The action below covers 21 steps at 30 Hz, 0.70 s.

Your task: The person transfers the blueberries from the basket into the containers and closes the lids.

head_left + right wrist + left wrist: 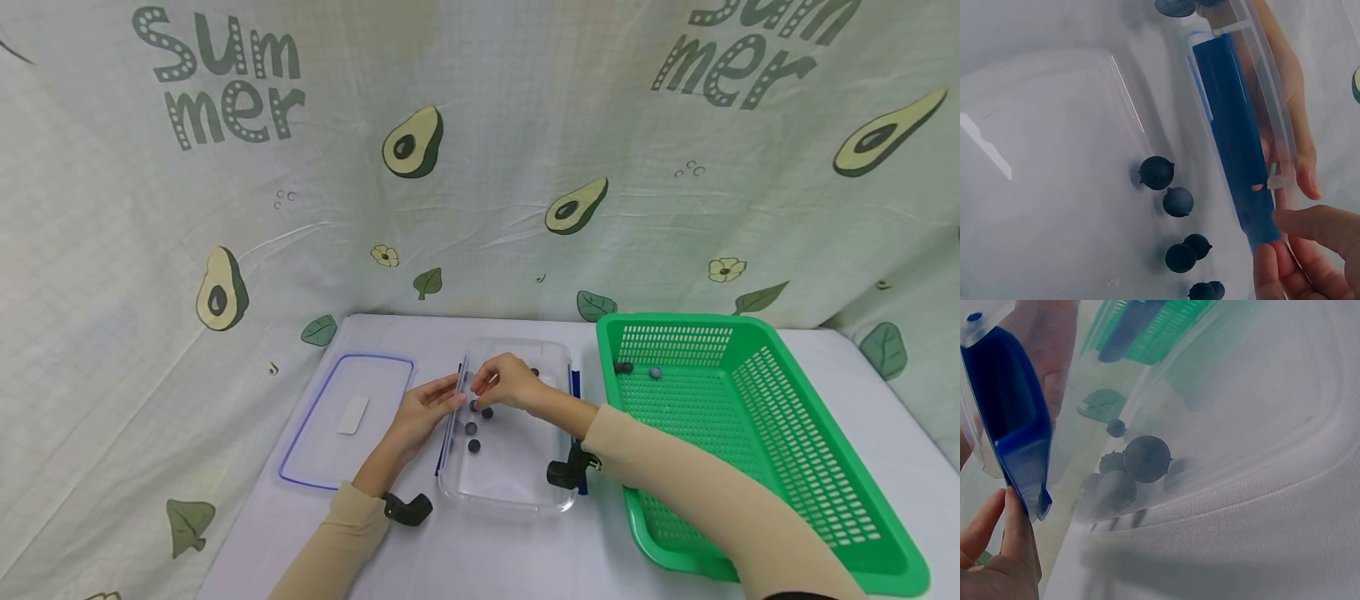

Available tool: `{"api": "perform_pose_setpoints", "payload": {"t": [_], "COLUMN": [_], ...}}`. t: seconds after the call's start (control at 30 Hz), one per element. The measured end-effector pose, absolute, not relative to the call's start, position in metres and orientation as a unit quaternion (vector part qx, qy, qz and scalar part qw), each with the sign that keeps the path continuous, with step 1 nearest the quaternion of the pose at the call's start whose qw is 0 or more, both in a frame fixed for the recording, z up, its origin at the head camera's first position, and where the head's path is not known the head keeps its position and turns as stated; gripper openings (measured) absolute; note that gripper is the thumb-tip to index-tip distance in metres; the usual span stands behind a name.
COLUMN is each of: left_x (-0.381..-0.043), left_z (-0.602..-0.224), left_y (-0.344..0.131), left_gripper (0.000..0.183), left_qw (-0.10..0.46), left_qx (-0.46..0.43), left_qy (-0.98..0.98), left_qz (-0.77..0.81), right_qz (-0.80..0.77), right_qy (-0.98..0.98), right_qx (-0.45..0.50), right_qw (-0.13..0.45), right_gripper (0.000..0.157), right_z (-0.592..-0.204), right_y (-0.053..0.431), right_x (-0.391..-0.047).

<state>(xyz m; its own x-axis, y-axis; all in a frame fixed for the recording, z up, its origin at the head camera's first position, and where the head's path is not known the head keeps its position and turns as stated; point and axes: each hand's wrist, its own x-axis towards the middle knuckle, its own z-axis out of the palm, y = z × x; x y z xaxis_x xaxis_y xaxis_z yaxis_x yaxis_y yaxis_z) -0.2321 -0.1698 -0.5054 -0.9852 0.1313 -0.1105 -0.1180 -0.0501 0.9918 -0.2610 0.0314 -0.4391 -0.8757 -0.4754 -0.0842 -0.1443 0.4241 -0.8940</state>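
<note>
A clear plastic box (517,467) with blue side latches stands on the table. Dark blue blueberries (474,446) lie inside, mostly along its left side. My left hand (420,417) touches the left wall from outside with fairly straight fingers; in the left wrist view its fingertips meet the blue latch (1022,419). My right hand (513,385) reaches over the box near that wall, fingers bent downward and thumb apart from them. In the right wrist view the right hand's fingers (1266,269) and thumb show nothing between them. Another blueberry (1157,172) sits close by.
A large green basket (810,425) with a few blueberries (656,372) stands at the right. The clear lid (311,450) with a blue seal lies at the left, with a white rectangular piece (352,414) on it. A printed curtain (480,167) hangs behind the table.
</note>
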Motion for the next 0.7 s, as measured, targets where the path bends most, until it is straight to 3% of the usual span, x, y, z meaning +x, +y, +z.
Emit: {"api": "perform_pose_setpoints", "payload": {"t": [0.7], "left_x": [-0.23], "left_z": [-0.504], "left_y": [-0.168], "left_gripper": [0.05], "left_qw": [0.08], "left_qx": [0.011], "left_qy": [0.68], "left_qz": [0.729], "right_qz": [-0.545], "right_qy": [0.799], "right_qx": [-0.2], "right_qw": [0.154], "right_gripper": [0.017], "right_z": [-0.399], "right_y": [0.059], "right_x": [-0.257]}}
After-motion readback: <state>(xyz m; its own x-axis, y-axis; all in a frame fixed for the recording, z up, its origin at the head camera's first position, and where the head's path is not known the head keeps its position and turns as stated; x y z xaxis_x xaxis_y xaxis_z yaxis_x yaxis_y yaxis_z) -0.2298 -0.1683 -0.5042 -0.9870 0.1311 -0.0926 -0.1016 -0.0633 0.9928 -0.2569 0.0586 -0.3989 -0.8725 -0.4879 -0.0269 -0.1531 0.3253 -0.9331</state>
